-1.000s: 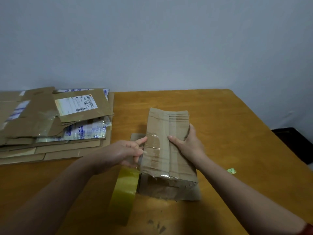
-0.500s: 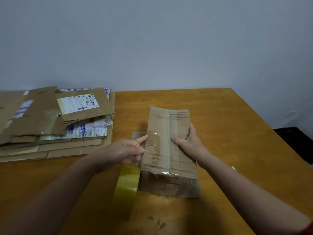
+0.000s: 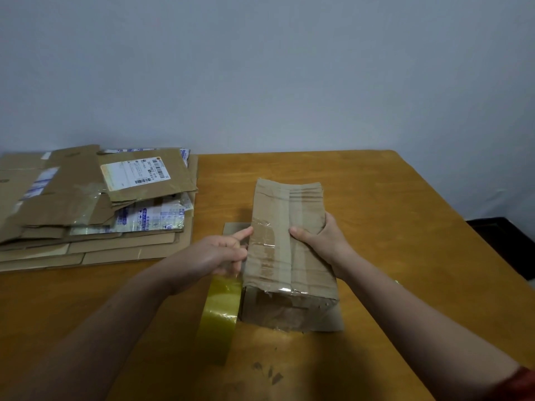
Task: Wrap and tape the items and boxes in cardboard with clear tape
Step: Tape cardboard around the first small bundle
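Note:
A long box wrapped in brown cardboard lies in the middle of the wooden table, on a flat cardboard piece. Clear tape strips shine on its top and near end. My left hand holds a yellowish roll of clear tape upright against the box's left side. Its index finger is stretched out and touches the tape at the box's top left edge. My right hand grips the box from the right, thumb lying on top.
A stack of flattened cardboard boxes with shipping labels fills the table's left side. A small green scrap lies by my right forearm. A dark object sits beyond the table's right edge. A grey wall stands behind.

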